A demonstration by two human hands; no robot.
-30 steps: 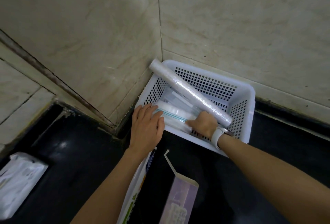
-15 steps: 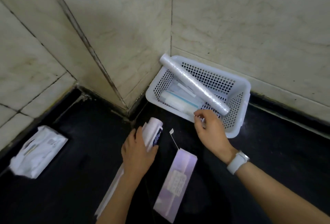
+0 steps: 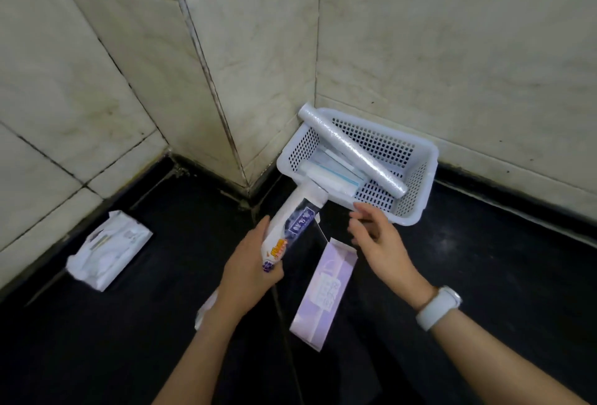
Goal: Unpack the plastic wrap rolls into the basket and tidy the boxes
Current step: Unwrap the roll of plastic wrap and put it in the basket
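A white perforated basket (image 3: 416, 178) stands in the wall corner on the dark floor. One clear plastic wrap roll (image 3: 352, 151) lies slanted across it, its upper end on the rim, over flat white packs (image 3: 332, 173) inside. My left hand (image 3: 248, 265) grips a long white box with blue and orange print (image 3: 295, 218), lifted and pointing at the basket, its far end open. My right hand (image 3: 378, 239) hovers open just in front of the basket, holding nothing. A pale purple box (image 3: 323, 291) lies on the floor between my hands, flap open.
A white soft pack (image 3: 108, 248) lies on the floor at the left by the wall. Tiled walls close in behind the basket and along the left. Another pale wrapper (image 3: 206, 307) peeks out under my left forearm.
Both hands left the basket. My left hand picked the printed white box off the floor and raised it toward the basket. My right hand drew back and opened.
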